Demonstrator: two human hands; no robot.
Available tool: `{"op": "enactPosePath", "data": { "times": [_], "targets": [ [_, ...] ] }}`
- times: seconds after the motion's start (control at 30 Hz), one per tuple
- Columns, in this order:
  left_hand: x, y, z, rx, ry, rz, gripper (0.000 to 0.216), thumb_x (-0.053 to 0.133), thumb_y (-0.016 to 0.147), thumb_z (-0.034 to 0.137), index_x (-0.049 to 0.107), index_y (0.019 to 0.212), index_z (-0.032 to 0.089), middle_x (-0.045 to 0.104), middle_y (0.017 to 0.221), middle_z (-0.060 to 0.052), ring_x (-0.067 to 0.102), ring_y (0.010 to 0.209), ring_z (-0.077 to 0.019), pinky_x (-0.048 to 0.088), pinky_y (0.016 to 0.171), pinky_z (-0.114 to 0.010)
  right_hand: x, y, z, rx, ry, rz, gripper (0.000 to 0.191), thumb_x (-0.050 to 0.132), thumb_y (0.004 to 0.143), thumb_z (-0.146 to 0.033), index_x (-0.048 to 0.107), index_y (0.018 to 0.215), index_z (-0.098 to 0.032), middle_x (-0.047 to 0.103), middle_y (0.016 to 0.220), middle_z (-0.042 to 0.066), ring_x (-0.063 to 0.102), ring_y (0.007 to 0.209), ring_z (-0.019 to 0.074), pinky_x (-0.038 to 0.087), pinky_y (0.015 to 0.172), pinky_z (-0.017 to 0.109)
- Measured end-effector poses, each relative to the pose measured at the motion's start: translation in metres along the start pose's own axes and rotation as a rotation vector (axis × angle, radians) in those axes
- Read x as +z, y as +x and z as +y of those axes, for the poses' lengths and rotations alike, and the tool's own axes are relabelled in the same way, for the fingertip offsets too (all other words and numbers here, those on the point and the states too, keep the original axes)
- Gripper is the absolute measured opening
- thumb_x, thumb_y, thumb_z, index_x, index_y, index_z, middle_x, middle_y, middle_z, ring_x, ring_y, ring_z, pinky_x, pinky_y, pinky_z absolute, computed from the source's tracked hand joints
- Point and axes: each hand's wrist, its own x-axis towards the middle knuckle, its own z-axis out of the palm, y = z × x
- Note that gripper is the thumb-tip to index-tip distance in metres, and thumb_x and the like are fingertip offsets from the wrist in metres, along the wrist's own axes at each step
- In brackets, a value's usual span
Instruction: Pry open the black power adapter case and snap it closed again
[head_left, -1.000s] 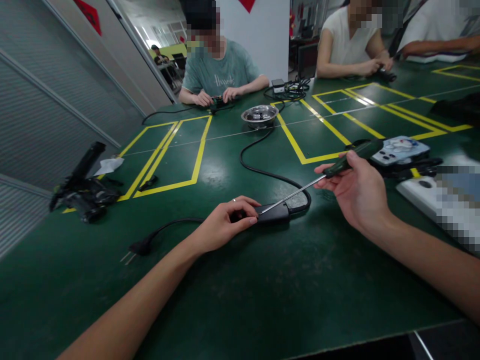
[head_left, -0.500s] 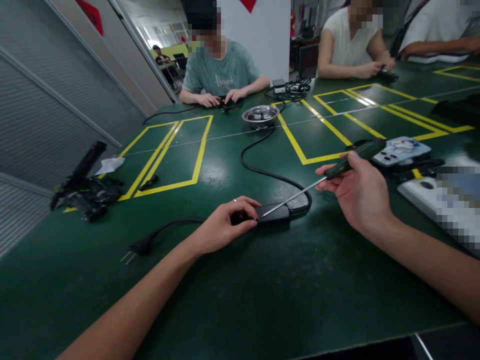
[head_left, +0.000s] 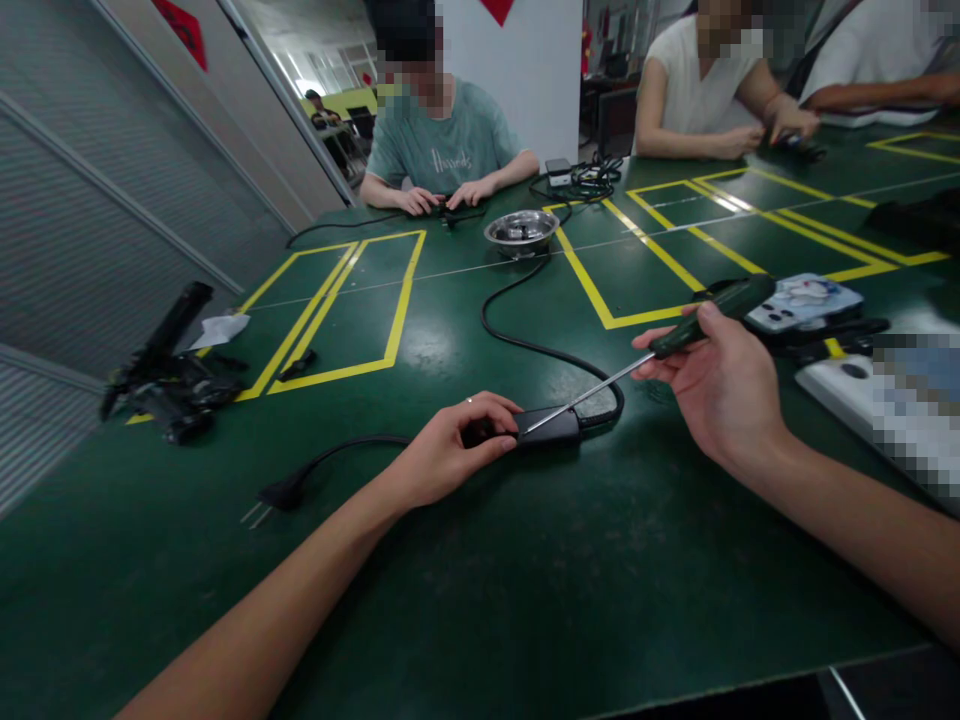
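Two hands at work, head view. Left hand (head_left: 450,450) closed over one end of a black rectangular power adapter (head_left: 553,428), pinning it to the dark green table (head_left: 525,600). Right hand (head_left: 720,390) gripping the dark green handle of a long steel-shafted screwdriver (head_left: 679,340), tip resting on the adapter just beside the left fingertips (head_left: 508,443). Beyond both hands, a black cable (head_left: 517,343) looping toward a round steel bowl (head_left: 521,230). Script lettering on a co-worker's green T-shirt (head_left: 450,140), too small to read.
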Motion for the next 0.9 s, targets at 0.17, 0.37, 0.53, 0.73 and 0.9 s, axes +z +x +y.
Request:
{"op": "enactPosePath", "data": {
  "times": [0.17,0.37,0.53,0.73,0.9],
  "targets": [
    [0.000,-0.001,-0.001,-0.010,0.029,-0.039,0.036,0.068,0.081,0.023,0.057,0.116,0.022,0.057,0.123,-0.006,0.055,0.104,-0.0194,0.045,0.094,-0.037,0.002,-0.002,0.001,-0.045,-0.020,-0.029,0.017,0.054,0.088,-0.039,0.052,0.090,-0.022,0.070,0.072,0.001,0.069,0.066,0.0182,0.057,0.058,0.032],
    [0.001,-0.001,0.001,-0.001,0.091,-0.019,0.033,0.067,0.082,0.024,0.059,0.114,0.023,0.056,0.124,-0.006,0.055,0.107,-0.0205,0.045,0.096,-0.039,0.010,-0.015,-0.005,-0.193,-0.101,-0.082,0.016,0.061,0.086,-0.035,0.054,0.097,-0.026,0.068,0.076,-0.002,0.070,0.076,0.0190,0.058,0.057,0.032],
    [0.002,-0.001,0.000,0.010,0.091,-0.008,0.033,0.067,0.082,0.023,0.059,0.113,0.022,0.057,0.123,-0.006,0.056,0.105,-0.0202,0.045,0.095,-0.039,0.009,-0.020,-0.010,-0.303,-0.287,-0.040,0.016,0.070,0.080,-0.035,0.058,0.088,-0.028,0.067,0.075,-0.002,0.065,0.064,0.0166,0.056,0.057,0.032],
    [0.003,-0.001,0.000,0.007,0.111,-0.007,0.034,0.068,0.081,0.023,0.059,0.114,0.023,0.058,0.122,-0.005,0.056,0.105,-0.0201,0.045,0.094,-0.038,0.005,-0.014,-0.005,-0.244,-0.134,-0.090,0.028,0.062,0.085,-0.033,0.053,0.112,-0.031,0.071,0.095,-0.001,0.067,0.084,0.0192,0.054,0.080,0.040],
    [0.003,-0.001,0.000,0.000,0.135,-0.008,0.034,0.066,0.082,0.024,0.058,0.116,0.023,0.057,0.121,-0.006,0.055,0.104,-0.0201,0.045,0.093,-0.038,0.008,-0.012,-0.007,-0.294,-0.133,-0.111,0.007,0.060,0.085,-0.031,0.061,0.091,-0.027,0.070,0.094,0.000,0.066,0.084,0.0183,0.051,0.089,0.041]
  ]
}}
